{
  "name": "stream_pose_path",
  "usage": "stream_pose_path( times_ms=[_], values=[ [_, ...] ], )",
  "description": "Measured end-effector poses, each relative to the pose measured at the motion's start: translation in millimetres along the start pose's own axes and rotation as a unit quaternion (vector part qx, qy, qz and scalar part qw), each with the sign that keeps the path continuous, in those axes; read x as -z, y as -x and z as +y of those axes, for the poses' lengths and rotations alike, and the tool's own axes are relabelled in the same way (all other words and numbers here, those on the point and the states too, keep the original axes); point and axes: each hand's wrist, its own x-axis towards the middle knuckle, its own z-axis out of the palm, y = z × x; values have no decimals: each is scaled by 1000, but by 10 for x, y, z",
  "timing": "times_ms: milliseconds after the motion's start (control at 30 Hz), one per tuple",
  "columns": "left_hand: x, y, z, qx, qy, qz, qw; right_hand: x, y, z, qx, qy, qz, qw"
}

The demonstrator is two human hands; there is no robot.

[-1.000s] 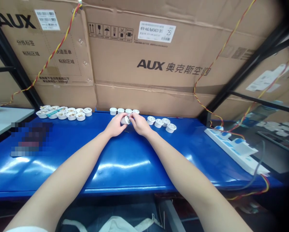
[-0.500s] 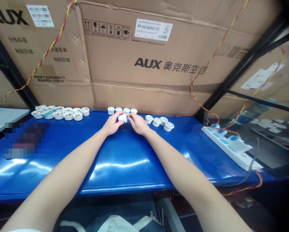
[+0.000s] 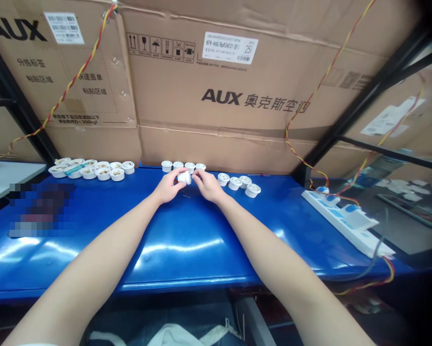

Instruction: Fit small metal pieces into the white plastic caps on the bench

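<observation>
My left hand grips a small white round plastic part between thumb and fingers, tilted so one end faces right. Close by on the right, my right hand has its thumb and fingers pinched together near the part's end. Whether anything small sits in that pinch is too hidden to see. Beneath the hands, a thin dark piece lies on the blue table. Behind them stands a row of white round parts, and several similar white cups sit to the right.
At the back left is a cluster of open white cups with a teal strip across them. A white power strip with plugs and twisted wires lies at the right. Large cardboard boxes and black frame posts stand behind.
The view has shifted very slightly. My left hand still holds the white part, and my right hand stays beside its end, with a little more of the part showing.
</observation>
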Motion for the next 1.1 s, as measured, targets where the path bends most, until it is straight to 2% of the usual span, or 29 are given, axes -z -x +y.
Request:
stream_pose_path(
  times_ms=[167, 300, 400, 500, 633, 733, 833, 933, 1000, 1100],
  values=[
    [-4, 1, 6, -14, 21, -20, 999, -4, 5, -33, 6, -36, 21, 999],
    [-27, -1, -20, -24, 63, -35, 997, -32, -6, -25, -3, -121, 55, 991],
    [-53, -1, -62, -41, 84, -40, 995, -47, -22, -7, -14, -195, 68, 978],
    [-72, 0, -81, -55, 80, -39, 994, -49, -32, -14, -26, -257, 56, 964],
    [-79, -3, -57, -80, 80, -24, 993, -50, -37, -51, -60, -341, 64, 936],
    [-83, -6, -38, -89, 72, -13, 993, -54, -35, -61, -82, -365, 74, 924],
    [-92, -3, -30, -86, 65, -1, 994, -52, -11, -82, -34, -281, 89, 955],
    [-96, 0, -30, -85, 49, 9, 995, -30, 18, -126, 47, -117, 70, 990],
    [-86, -3, -45, -89, 28, 15, 996, 7, 20, -130, 71, -3, 59, 996],
    [-49, -16, -97, -69, -24, 49, 996, 101, 0, -43, 38, 163, 53, 984]
  ],
)
